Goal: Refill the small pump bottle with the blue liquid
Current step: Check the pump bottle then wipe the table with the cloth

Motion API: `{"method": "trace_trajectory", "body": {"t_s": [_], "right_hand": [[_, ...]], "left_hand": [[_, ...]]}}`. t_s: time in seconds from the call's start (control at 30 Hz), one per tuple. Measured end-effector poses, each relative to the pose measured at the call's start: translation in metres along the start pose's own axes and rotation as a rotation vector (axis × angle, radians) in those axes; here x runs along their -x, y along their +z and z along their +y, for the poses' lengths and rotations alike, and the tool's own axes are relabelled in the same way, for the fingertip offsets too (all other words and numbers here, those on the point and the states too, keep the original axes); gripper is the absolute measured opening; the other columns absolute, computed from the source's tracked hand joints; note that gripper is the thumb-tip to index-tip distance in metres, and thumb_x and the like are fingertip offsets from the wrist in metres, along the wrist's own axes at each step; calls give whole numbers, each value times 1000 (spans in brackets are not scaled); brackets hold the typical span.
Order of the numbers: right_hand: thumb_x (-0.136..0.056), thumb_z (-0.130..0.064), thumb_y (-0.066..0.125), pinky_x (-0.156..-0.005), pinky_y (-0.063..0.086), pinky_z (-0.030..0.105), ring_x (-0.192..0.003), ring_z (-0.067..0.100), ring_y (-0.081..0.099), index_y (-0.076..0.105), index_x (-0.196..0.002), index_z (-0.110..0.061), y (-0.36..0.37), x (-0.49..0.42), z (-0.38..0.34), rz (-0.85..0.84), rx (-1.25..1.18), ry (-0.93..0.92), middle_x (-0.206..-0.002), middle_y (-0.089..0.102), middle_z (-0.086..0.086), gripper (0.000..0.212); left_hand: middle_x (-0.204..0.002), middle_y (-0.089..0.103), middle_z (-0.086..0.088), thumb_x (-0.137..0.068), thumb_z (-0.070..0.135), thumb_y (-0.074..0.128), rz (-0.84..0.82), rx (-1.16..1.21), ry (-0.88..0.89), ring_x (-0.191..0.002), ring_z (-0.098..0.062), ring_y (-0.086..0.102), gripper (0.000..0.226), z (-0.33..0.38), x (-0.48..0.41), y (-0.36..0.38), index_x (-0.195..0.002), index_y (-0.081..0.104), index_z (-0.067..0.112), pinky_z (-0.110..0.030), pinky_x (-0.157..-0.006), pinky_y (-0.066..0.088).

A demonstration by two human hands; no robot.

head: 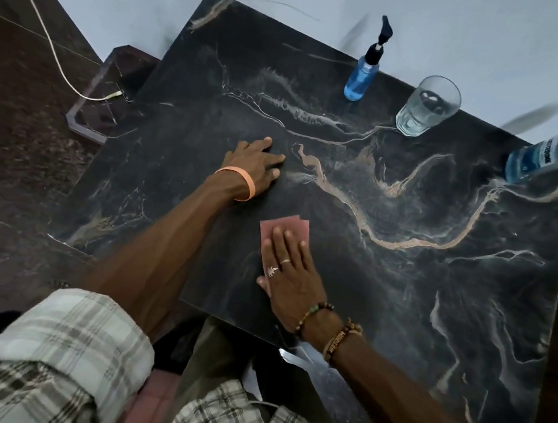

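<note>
Right hand (290,274) flat, fingers together and outstretched, pressed palm-down on a pink cloth (284,229) lying on the dark marble tabletop (400,293); gripping nothing, only bearing down. Rings on two fingers, beaded bracelets at the wrist. Cloth's far edge poking out beyond the fingertips.

Just beyond and to the left of that, left hand (255,162) spread loosely, palm down on the bare stone, holding nothing, an orange band around its wrist. Rolled plaid sleeves (59,357) nearer the body.

Well beyond both hands, at the table's far edge: small pump bottle (362,80), upright, clear plastic with a black pump head and collar, blue liquid filling most of its body. Just right of it, apart, a clear drinking glass (426,106), upright; contents hard to judge. Farther right still, at the far right corner, a large mouthwash bottle (552,155) with a dark blue label, standing, blue liquid only in its lower part, upper part clear.

Off the table to the left of the left hand, a white cable (48,35) trailing across the dark floor.
</note>
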State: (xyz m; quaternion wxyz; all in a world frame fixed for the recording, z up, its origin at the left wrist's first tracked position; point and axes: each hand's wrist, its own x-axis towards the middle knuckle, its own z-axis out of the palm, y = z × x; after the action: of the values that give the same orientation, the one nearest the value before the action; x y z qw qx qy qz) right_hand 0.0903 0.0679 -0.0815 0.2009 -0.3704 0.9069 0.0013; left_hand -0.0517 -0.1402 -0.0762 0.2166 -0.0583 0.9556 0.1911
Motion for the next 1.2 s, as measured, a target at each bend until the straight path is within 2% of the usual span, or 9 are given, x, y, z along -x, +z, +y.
{"method": "trace_trajectory", "body": {"t_s": [0.2,0.3,0.4,0.53,0.67,0.83,0.93,1.07,1.2], "right_hand": [[-103,-46,29,-121,7,47,-150,30,3,11,-156,-12,-42,-96,24,-12,120,-76,-163,4,12,66],[-103,-44,24,-120,7,47,-150,29,7,12,-156,-16,-62,-117,52,-5,141,46,-163,7,10,62],[-104,-40,24,-121,5,48,-149,32,10,14,-155,-11,-65,-105,73,23,85,243,-162,10,15,60],[-103,-40,29,-120,6,52,-149,38,3,8,-154,-3,-36,-54,57,19,34,425,-161,3,24,66],[-98,-39,43,-119,10,56,-148,41,4,14,-154,-5,-12,-25,-4,-10,-30,210,-160,6,23,72],[-102,-42,28,-121,8,48,-150,34,3,12,-156,-10,-35,-91,2,33,21,168,-162,4,17,64],[-104,-39,27,-120,8,47,-149,32,9,15,-155,-9,-51,-105,48,43,17,355,-162,9,16,61],[-105,-37,25,-120,10,51,-148,40,11,14,-154,-5,-39,-37,92,83,-53,605,-161,8,21,60],[-102,-31,41,-116,18,57,-144,45,19,26,-149,4,-8,34,72,99,-80,739,-156,19,29,61]], "left_hand": [[-152,39,-12,-102,44,34,43,365,37,-139,-31,35,57,-22,-9,-15,-150,31,13,-38,-115,25],[-148,43,-17,-100,54,32,21,263,37,-136,-36,38,64,-24,-5,-10,-150,29,14,-45,-113,30],[-157,27,-13,-92,69,24,27,109,32,-144,-32,24,80,-16,8,2,-154,16,19,-51,-113,25],[-163,1,6,-87,77,10,38,-12,41,-149,-22,5,86,-2,16,19,-154,13,24,-52,-113,18],[-163,2,6,-98,60,17,69,-40,46,-149,-23,7,67,-4,16,23,-153,18,23,-52,-112,20],[-162,11,5,-101,52,19,3,100,92,-148,-24,13,59,-15,5,7,-151,27,23,-56,-115,20],[-162,12,3,-101,53,21,-20,130,110,-148,-24,13,61,-20,6,3,-152,26,20,-53,-117,19],[-163,-7,5,-95,67,20,-44,-20,122,-150,-21,-3,78,-19,17,14,-155,8,19,-48,-117,14],[-162,-14,0,-86,76,34,21,-143,114,-149,-24,-9,96,-12,22,25,-155,-2,18,-44,-118,9]]}}
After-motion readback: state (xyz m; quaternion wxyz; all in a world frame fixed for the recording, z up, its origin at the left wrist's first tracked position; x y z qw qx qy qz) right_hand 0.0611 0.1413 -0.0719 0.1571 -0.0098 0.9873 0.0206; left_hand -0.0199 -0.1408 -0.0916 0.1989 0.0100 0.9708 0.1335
